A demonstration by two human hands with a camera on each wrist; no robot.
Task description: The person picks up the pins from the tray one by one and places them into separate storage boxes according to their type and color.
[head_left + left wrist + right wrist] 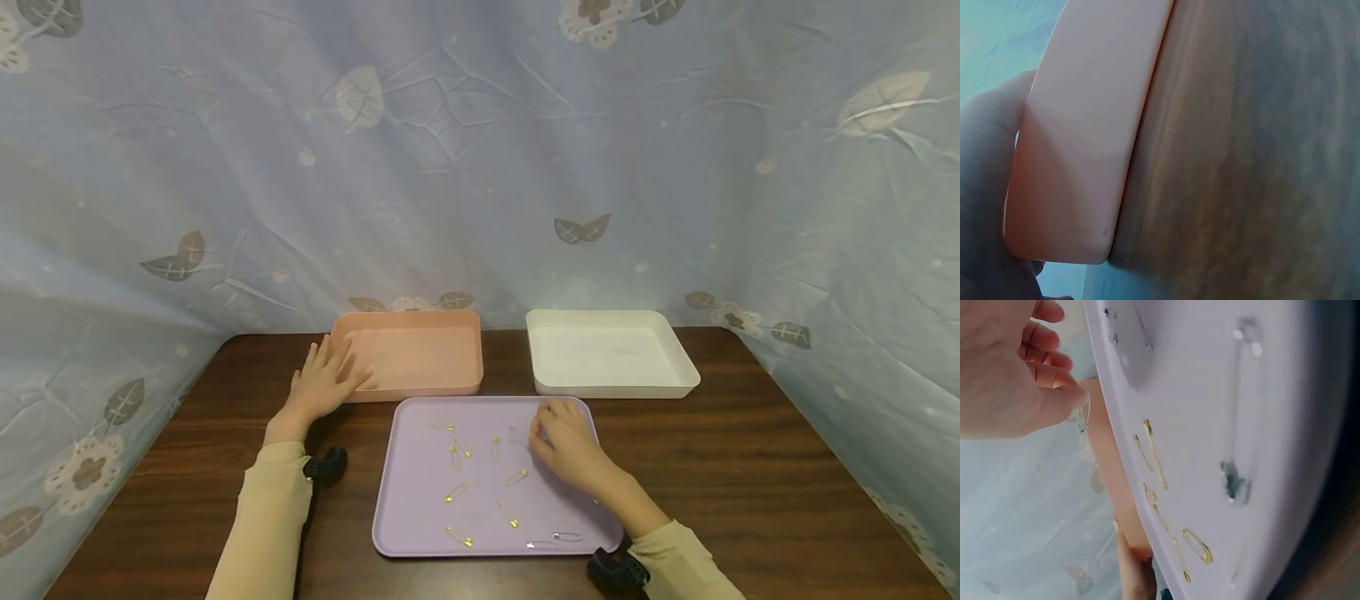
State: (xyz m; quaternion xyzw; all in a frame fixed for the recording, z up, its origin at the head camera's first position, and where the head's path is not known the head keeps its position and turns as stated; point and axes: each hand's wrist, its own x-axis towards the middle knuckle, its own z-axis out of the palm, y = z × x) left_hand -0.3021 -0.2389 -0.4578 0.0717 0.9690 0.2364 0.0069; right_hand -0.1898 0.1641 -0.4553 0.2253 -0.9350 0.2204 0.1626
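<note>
My left hand (321, 387) rests at the left end of the peach tray (420, 367), its fingers spread and straight over the rim. In the left wrist view, the thumb side of that hand lies along the tray's wall (1085, 137). Over the upper right of the lavender tray (408, 475), my right hand (566, 442) pinches a silver safety pin (1082, 427) between thumb and fingertip. Several gold safety pins (508, 515) lie scattered on the lavender tray. Silver safety pins (567, 537) lie near its front right edge, and more (1141, 325) sit beneath the right hand.
A white tray (611, 358) stands at the back right, beside the peach one. All three trays are on a dark brown wooden table (787, 483). A blue patterned cloth (480, 167) hangs behind the table and along its sides.
</note>
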